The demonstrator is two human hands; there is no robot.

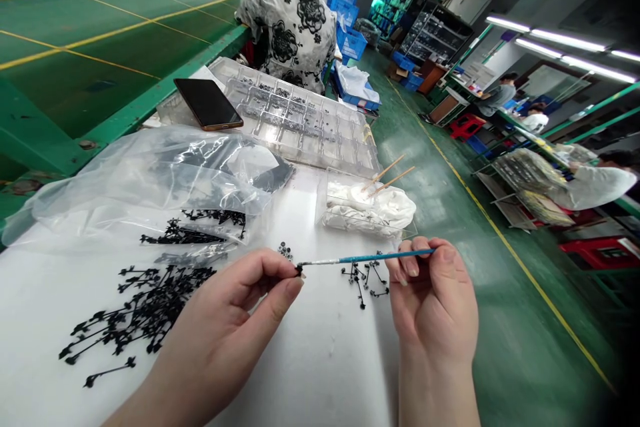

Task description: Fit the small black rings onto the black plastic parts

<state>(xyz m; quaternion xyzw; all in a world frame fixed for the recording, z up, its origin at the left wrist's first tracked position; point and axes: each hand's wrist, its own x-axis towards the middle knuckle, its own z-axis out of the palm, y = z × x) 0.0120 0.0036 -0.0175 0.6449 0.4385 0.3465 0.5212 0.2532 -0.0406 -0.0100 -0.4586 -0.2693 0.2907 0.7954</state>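
Observation:
Between thumb and forefinger, my left hand (240, 313) pinches a small black part (299, 269), most of it hidden by the fingers. My right hand (435, 293) grips a thin blue paintbrush (370, 257) whose pale tip reaches the black part. Left of my hands, black stick-like parts with knobbed ends (155, 303) lie heaped on the white tabletop (330, 360). Several similar pieces with paler ends (367, 277) are spread out near my right hand. Behind my left fingertips sits a little cluster of tiny round pieces (285, 251).
A clear plastic bag (150, 173) with more black parts lies at the left. Behind are a phone (209, 104) on a compartment tray (310, 123) and a clear box (367, 207) with white cloth and two wooden sticks. A green metal frame (165, 90) borders the left.

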